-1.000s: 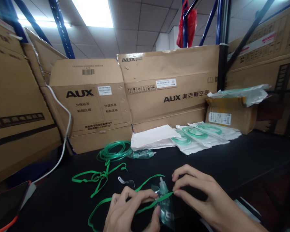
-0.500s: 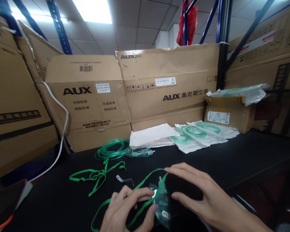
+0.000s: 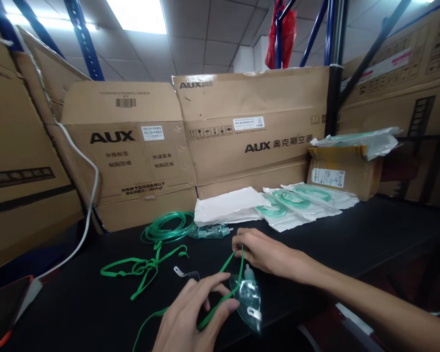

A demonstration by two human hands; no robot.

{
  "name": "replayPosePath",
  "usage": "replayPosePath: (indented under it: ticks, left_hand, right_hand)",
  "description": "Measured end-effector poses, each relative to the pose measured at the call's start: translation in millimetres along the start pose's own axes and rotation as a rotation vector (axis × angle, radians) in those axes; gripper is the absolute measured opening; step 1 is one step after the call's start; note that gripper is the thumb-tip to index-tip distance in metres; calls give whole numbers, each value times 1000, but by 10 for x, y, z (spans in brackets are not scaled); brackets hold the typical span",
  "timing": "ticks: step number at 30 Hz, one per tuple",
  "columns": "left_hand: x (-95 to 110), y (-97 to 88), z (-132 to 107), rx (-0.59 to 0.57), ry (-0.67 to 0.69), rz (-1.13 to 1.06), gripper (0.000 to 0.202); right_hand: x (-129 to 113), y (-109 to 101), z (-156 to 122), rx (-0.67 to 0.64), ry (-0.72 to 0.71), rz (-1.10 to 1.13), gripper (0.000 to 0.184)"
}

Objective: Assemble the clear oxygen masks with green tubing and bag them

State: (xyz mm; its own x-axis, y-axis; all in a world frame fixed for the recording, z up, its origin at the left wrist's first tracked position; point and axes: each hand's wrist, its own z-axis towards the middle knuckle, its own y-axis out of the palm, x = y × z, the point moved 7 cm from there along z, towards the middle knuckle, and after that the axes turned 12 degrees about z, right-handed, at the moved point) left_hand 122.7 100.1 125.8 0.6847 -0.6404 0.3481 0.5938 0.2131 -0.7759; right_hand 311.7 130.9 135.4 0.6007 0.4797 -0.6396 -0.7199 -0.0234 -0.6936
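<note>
A clear green oxygen mask (image 3: 250, 296) with a metal nose clip lies on the black tabletop between my hands. From its near side a green elastic strap (image 3: 241, 264) forms a loop. My right hand (image 3: 266, 252) is closed, pinching the top of this loop just beyond the mask. Close to the mask's left edge, my left hand (image 3: 196, 310) curls around the strap, its thumb and forefinger a little apart. The strap's other end trails out to the left beneath that hand. My palm hides part of it.
Behind lie coiled green tubing (image 3: 168, 227), a second clear piece with a connector (image 3: 212, 231), loose green straps (image 3: 143, 266) and a metal strip (image 3: 181, 272). White packets (image 3: 297, 205) sit near a small carton (image 3: 326, 168). Large cardboard panels (image 3: 220, 161) wall the back; a phone (image 3: 7, 308) is left.
My right hand has moved left and farther away, closing from spread fingers to a pinch on the strap. The loop is lifted more. My left hand has eased off the mask's face.
</note>
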Motion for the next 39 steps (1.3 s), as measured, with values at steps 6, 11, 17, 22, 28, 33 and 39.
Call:
replayPosePath:
  ticks: [6, 11, 17, 22, 28, 33, 39]
  left_hand:
    - [-2, -133, 78, 121, -38, 110, 27]
    - [35, -151, 128, 192, 77, 176, 27]
    - [-51, -227, 100, 222, 102, 191, 23]
    - [-25, -297, 71, 223, 112, 184, 24]
    - [18, -326, 54, 237, 164, 127, 20]
    - [50, -391, 17, 281, 179, 75, 12]
    - [194, -382, 6, 282, 283, 3, 9]
  right_hand:
    - [-268, -10, -51, 24, -121, 0, 19]
    - [-560, 53, -32, 2, -225, -34, 18]
    - [-553, -161, -253, 90, -208, -46, 32]
    - [-455, -187, -707, 139, -120, -36, 40]
    - [-487, 155, -820, -15, -110, -67, 81]
    - [-386, 153, -650, 14, 5, 192, 56]
    - [-314, 70, -582, 159, 86, 603, 21]
